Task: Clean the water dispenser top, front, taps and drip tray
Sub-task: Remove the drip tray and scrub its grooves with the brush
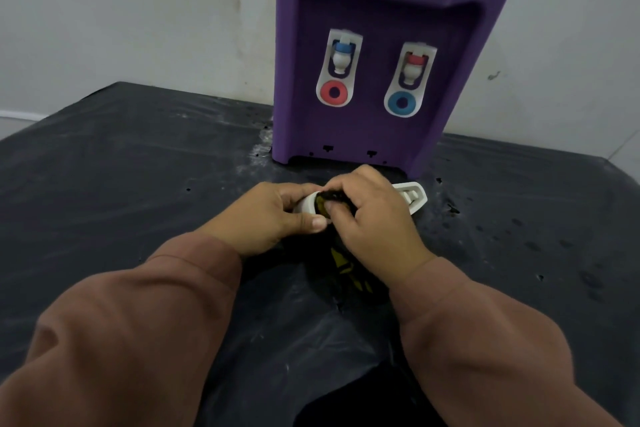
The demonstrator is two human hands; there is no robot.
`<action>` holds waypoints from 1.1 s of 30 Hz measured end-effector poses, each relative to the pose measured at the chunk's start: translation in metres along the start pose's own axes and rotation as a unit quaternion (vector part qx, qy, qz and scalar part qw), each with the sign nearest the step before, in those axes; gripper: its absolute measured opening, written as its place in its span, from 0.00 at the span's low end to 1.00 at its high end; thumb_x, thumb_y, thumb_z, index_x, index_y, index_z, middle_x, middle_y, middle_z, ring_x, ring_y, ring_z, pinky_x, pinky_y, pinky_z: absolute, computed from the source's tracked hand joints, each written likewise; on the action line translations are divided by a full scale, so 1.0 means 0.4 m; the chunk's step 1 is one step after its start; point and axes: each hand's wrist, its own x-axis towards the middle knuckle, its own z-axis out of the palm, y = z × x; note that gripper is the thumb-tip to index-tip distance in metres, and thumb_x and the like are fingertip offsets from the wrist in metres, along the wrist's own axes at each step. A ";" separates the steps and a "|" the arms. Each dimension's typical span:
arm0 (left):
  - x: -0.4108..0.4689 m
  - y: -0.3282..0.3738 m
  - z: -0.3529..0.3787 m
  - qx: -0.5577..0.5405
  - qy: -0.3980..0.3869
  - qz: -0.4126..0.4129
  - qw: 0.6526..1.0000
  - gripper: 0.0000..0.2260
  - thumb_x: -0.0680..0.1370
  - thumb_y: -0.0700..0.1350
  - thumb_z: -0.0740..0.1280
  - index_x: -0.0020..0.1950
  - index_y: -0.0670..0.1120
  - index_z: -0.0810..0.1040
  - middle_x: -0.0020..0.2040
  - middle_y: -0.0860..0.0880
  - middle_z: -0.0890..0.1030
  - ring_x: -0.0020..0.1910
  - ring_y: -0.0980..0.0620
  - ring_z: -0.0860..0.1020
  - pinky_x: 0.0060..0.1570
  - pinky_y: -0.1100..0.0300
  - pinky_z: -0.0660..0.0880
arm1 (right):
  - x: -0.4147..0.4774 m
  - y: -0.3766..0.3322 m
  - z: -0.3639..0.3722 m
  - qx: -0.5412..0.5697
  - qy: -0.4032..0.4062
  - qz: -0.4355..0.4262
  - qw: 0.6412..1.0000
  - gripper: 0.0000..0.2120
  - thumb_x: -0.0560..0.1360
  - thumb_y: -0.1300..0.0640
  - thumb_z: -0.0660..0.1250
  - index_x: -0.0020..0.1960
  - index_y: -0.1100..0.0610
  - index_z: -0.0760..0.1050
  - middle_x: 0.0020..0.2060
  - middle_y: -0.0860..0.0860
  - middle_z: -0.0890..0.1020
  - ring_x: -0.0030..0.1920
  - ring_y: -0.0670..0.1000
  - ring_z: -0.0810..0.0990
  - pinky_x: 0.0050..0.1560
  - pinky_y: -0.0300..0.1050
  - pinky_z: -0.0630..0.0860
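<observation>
A purple water dispenser (381, 55) stands against the wall on a black-covered table. It has two white taps, the left tap (341, 62) with a blue cap and the right tap (414, 69) with a red cap. In front of its base lies the white drip tray (414, 198), taken out of the dispenser. My left hand (273, 215) grips the tray's left end. My right hand (374, 218) presses a dark cloth (346, 267) with yellow marks onto the tray; the cloth trails down toward me.
The black plastic table cover (138, 184) is wrinkled, with white dust near the dispenser's left foot and dark spots on the right. A stained white wall (138, 10) rises behind. The table's far edges show at left and right.
</observation>
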 end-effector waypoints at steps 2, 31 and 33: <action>0.001 0.001 0.004 -0.007 0.009 0.001 1.000 0.14 0.66 0.44 0.73 0.50 0.57 0.82 0.51 0.50 0.84 0.50 0.58 0.80 0.53 0.66 0.75 | 0.001 0.001 0.002 -0.020 0.009 0.001 1.000 0.06 0.71 0.60 0.65 0.48 0.56 0.78 0.44 0.50 0.76 0.46 0.50 0.75 0.46 0.39 0.69; 0.003 0.001 -0.010 0.013 0.013 -0.014 1.000 0.16 0.66 0.47 0.72 0.53 0.56 0.79 0.48 0.56 0.84 0.48 0.62 0.79 0.48 0.71 0.73 | 0.004 0.051 -0.065 -0.041 -0.114 0.046 0.992 0.08 0.71 0.60 0.68 0.50 0.53 0.80 0.42 0.44 0.72 0.43 0.44 0.72 0.41 0.25 0.64; 0.004 -0.002 -0.011 0.020 0.011 -0.012 1.000 0.15 0.67 0.47 0.73 0.53 0.57 0.79 0.49 0.55 0.84 0.48 0.62 0.79 0.50 0.70 0.73 | 0.003 0.049 -0.055 -0.047 -0.128 0.040 0.990 0.09 0.72 0.60 0.67 0.51 0.53 0.80 0.43 0.44 0.72 0.44 0.45 0.73 0.42 0.29 0.67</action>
